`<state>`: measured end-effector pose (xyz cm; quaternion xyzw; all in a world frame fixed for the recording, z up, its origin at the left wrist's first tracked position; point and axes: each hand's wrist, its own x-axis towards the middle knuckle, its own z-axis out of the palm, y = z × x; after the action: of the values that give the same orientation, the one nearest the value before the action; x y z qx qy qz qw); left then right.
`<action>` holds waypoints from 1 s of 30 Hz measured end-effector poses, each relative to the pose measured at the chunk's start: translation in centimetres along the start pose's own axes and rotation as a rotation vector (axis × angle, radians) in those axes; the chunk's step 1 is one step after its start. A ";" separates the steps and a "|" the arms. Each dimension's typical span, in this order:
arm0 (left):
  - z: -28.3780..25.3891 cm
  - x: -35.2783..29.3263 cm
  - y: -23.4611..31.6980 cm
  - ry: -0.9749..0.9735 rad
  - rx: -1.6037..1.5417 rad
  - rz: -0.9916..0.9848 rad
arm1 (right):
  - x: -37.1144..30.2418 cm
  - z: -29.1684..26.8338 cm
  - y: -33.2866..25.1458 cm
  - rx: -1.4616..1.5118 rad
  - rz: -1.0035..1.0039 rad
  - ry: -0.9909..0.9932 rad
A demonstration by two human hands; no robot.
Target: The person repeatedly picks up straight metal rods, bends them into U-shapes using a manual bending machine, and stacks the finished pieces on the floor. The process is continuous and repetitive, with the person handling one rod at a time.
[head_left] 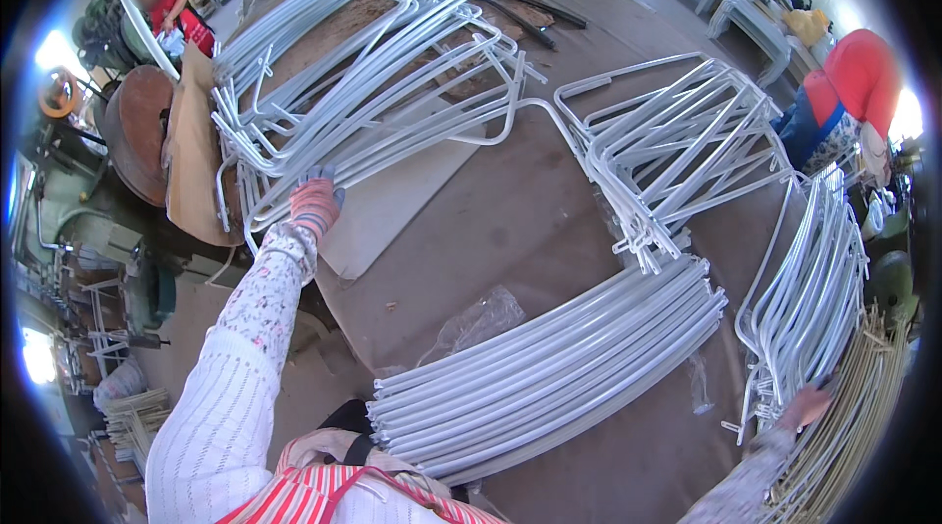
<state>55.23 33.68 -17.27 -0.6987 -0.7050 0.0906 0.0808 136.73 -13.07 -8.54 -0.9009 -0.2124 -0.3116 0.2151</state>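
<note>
My left hand (pixel 316 203), in a striped pink and grey glove, is at the near edge of a pile of bent white metal tubes (pixel 392 82) on the table. Its fingers close over one of the nearest tubes. Far to the right, my right hand (pixel 805 407) is beside the lower end of a bundle of bent white tubes (pixel 810 279); its fingers are small and blurred, so their grip cannot be made out. Between my arms lies a neat row of gently curved white tubes (pixel 549 367) with flattened ends.
More bent tube frames (pixel 687 146) lie at right centre. Thin tan rods (pixel 844 426) stand at the right edge. A cardboard sheet (pixel 191 151) rises at the table's left. Clear plastic film (pixel 481 323) lies by the row. A person in red (pixel 854 82) bends at the right.
</note>
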 end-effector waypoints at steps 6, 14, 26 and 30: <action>-3.9 4.6 2.6 -0.302 -0.020 0.049 | -31.2 -8.5 -18.0 0.333 0.184 -0.880; -6.3 -0.1 3.3 0.132 -0.384 0.079 | -36.1 -5.0 -18.8 0.523 0.514 -0.848; -12.8 1.4 -6.7 0.076 -0.337 0.258 | -32.3 -13.2 -19.6 0.856 0.925 -0.791; -4.8 1.3 -7.7 -0.030 -0.474 0.274 | -35.5 -18.6 -22.1 0.962 0.870 -0.776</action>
<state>48.94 35.01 -10.79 -0.7855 -0.6067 -0.0564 -0.1084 91.12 -13.55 -12.81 -0.7552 -0.0108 0.2681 0.5981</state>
